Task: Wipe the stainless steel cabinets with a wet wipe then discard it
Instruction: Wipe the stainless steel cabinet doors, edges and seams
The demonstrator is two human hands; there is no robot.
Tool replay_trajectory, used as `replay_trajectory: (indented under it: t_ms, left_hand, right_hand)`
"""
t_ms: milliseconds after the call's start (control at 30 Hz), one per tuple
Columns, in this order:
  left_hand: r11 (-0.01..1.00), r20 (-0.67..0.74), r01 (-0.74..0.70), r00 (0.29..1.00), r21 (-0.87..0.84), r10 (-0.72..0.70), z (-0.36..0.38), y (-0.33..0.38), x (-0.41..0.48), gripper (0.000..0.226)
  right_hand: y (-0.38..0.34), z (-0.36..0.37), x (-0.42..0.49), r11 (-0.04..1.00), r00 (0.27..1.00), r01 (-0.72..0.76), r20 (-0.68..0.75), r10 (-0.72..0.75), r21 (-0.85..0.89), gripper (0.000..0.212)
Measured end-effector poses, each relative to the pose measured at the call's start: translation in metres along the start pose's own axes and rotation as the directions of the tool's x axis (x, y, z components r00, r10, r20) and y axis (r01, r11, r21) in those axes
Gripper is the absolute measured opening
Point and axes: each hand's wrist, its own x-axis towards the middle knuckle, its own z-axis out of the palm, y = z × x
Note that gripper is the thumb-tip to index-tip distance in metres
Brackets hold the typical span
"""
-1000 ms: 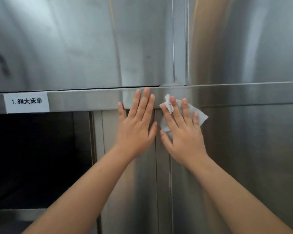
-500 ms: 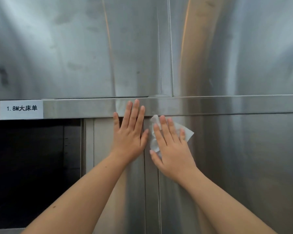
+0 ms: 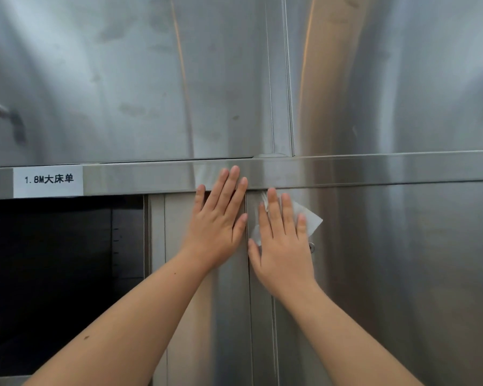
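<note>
The right hand (image 3: 283,246) lies flat, fingers straight, pressing a white wipe (image 3: 310,220) against the cabinet door (image 3: 402,274) just under the rail (image 3: 346,169). The left hand (image 3: 216,221) rests flat beside it, fingertips on the rail.

label (image 3: 48,181): white, reads "1.8M大床单" | on: horizontal steel rail (image 3: 374,169) of the cabinet, at its left end | other readable text: none

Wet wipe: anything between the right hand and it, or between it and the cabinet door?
Nothing visible. The right hand lies flat on the wet wipe, pressing it straight onto the lower cabinet door just under the horizontal rail. The left hand rests flat on the panel beside it, not on the wipe.
</note>
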Motion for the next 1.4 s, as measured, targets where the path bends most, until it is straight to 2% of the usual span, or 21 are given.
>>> replay_trajectory:
  t_ms: [133,367,500,667,867,967,1133,1400]
  left_hand:
    - [1.0,-0.011,-0.007,1.0,0.005,0.007,-0.001,-0.001,0.0,0.057]
    - [1.0,-0.009,-0.004,1.0,-0.014,0.004,-0.001,-0.001,-0.001,0.057]
    - [1.0,0.003,-0.008,1.0,0.003,0.008,0.0,-0.003,-0.001,0.058]
    - [1.0,-0.002,-0.018,1.0,0.005,0.018,0.003,-0.005,-0.001,0.059]
    - [1.0,0.011,-0.006,1.0,-0.013,0.006,0.004,-0.004,-0.002,0.059]
    - [1.0,0.005,-0.01,1.0,-0.023,0.01,0.004,-0.004,-0.002,0.059]
    - [1.0,-0.02,-0.019,1.0,-0.02,0.019,0.006,-0.005,-0.001,0.059]
    - [1.0,0.001,-0.014,1.0,-0.019,0.014,0.005,-0.006,-0.002,0.06]
  right_hand:
    - [0.0,0.0,0.011,0.999,0.999,-0.034,-0.009,0.034,-0.008,0.062]
    - [-0.006,0.009,-0.027,0.999,1.0,-0.016,-0.025,0.015,-0.031,0.06]
    - [-0.002,0.007,-0.007,0.997,0.999,0.0,-0.04,-0.003,-0.071,0.061]
    - [-0.003,0.006,0.003,0.997,0.997,-0.057,-0.047,0.054,-0.06,0.061]
    - [-0.006,0.015,-0.036,0.996,0.996,0.011,-0.082,-0.018,-0.094,0.057]
    - [-0.001,0.013,-0.024,0.993,0.996,0.051,-0.071,-0.059,-0.11,0.059]
    - [0.004,0.006,0.013,0.995,0.994,0.033,-0.105,-0.043,-0.094,0.061]
    - [0.002,0.012,-0.014,0.986,0.993,0.061,-0.094,-0.076,-0.157,0.06]
